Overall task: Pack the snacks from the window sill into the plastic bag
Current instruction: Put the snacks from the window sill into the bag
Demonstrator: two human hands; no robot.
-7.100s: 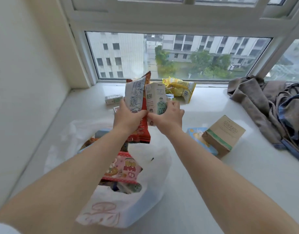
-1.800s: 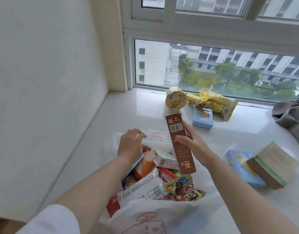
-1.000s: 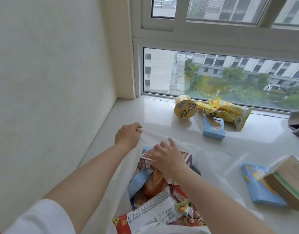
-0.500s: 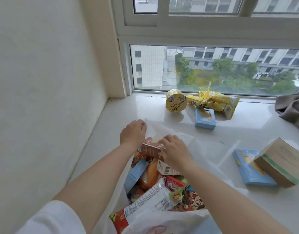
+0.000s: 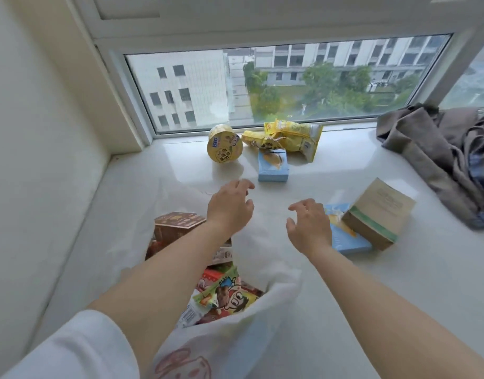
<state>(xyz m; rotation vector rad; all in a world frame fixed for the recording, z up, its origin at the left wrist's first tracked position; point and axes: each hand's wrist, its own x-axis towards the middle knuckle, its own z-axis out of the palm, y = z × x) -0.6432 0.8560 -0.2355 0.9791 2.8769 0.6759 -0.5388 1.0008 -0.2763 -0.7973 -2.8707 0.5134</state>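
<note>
While both forearms reach forward over the white stone window sill (image 5: 344,165), the left hand (image 5: 229,207) hangs above the far rim of the white plastic bag (image 5: 265,318), palm down, wrist level. The right hand (image 5: 309,225) sits a little nearer and to the right, palm down too, over bare sill. A white sleeve (image 5: 71,348) covers the left upper arm.

Open sill lies between the hands and the sill's back edge; the left edge, along the wall, is bare. The right end is crowded by a heap of grey cloth (image 5: 437,160).

Both hands are empty, fingers spread and loosely curled, touching nothing that can be seen.

Snacks left on the sill: a round yellow noodle cup (image 5: 224,147) on its side near the back edge; a crumpled yellow crisp packet (image 5: 287,138) just right of it, against the window frame; a small light-blue carton (image 5: 273,165) just in front of the packet. Right of the right hand, a flat light-blue box (image 5: 344,236) lies under the edge of a tilted brown cardboard box with a green stripe (image 5: 380,217).

The bag lies open at the sill's front-left, holding a brown chocolate box (image 5: 178,225) and a green cartoon-print packet (image 5: 224,294), among others.
</note>
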